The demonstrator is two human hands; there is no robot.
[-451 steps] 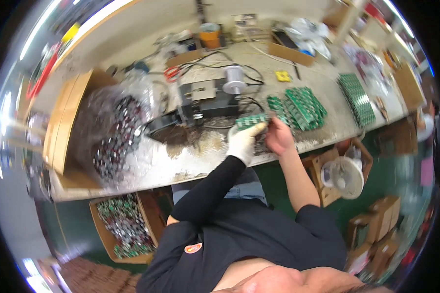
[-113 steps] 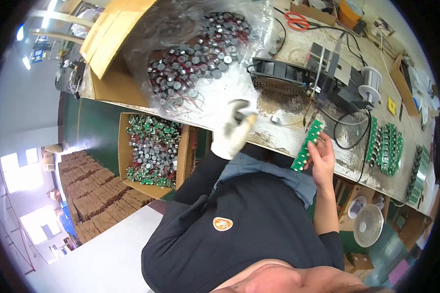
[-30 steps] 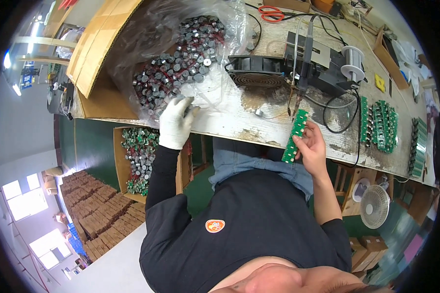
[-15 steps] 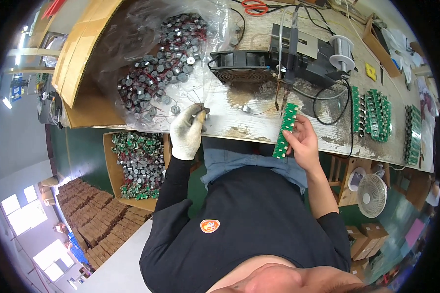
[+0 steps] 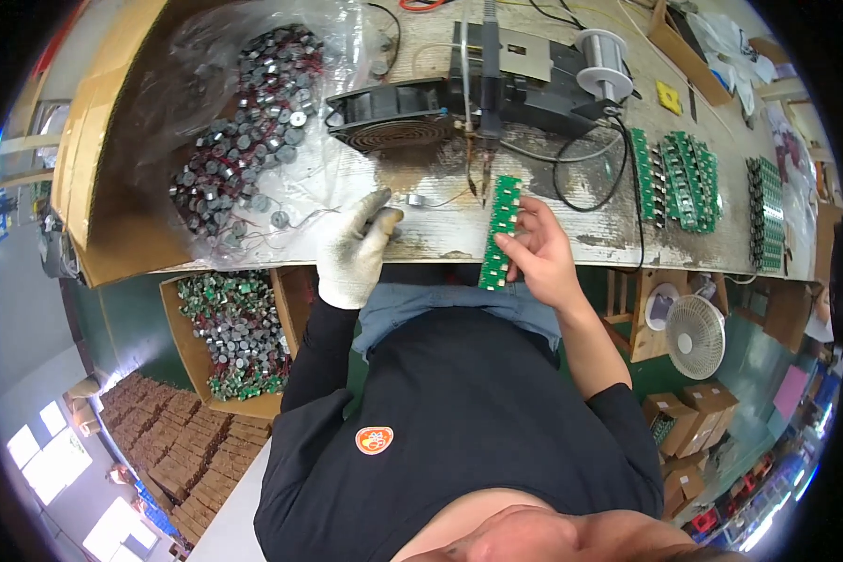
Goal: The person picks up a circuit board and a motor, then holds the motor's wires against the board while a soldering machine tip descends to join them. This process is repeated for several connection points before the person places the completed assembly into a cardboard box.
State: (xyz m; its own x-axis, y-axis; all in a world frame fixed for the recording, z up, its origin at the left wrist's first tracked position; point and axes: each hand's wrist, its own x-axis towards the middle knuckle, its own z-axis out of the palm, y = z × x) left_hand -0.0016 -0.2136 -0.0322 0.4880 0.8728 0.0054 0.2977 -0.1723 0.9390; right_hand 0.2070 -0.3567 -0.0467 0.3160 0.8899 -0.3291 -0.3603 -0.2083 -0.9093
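Between the thumb and fingers of my bare right hand (image 5: 545, 251), in the head view, I grip a slim green circuit board (image 5: 502, 229) near its middle. It stands almost lengthwise to me: its near end reaches past the front edge of the bench (image 5: 440, 245) over my lap, and its far end comes close to the tip of a black-handled iron (image 5: 490, 84); whether they touch I cannot tell.

To the left of that grip is my left hand (image 5: 351, 251) in a stained white glove, thumb and forefinger bent toward each other. I cannot tell whether anything sits between them. Pale wires (image 5: 311, 217) lie just left of these gloved fingers. Just to their right a small silver round part (image 5: 414, 199) rests on the bench, a thin wire trailing from it toward the iron.

Beyond my gloved fingertips sits a black square fan (image 5: 391, 110). Farther left of them, on clear plastic (image 5: 332, 155), spreads a heap of round silver parts (image 5: 253, 131) with red leads, beside an opened cardboard box (image 5: 98, 159).

Well to the right of my bare fingers lie a cluster of green boards (image 5: 691, 183) and another stack of boards (image 5: 766, 215); beyond those fingers stands a spool of silvery wire (image 5: 601, 58).
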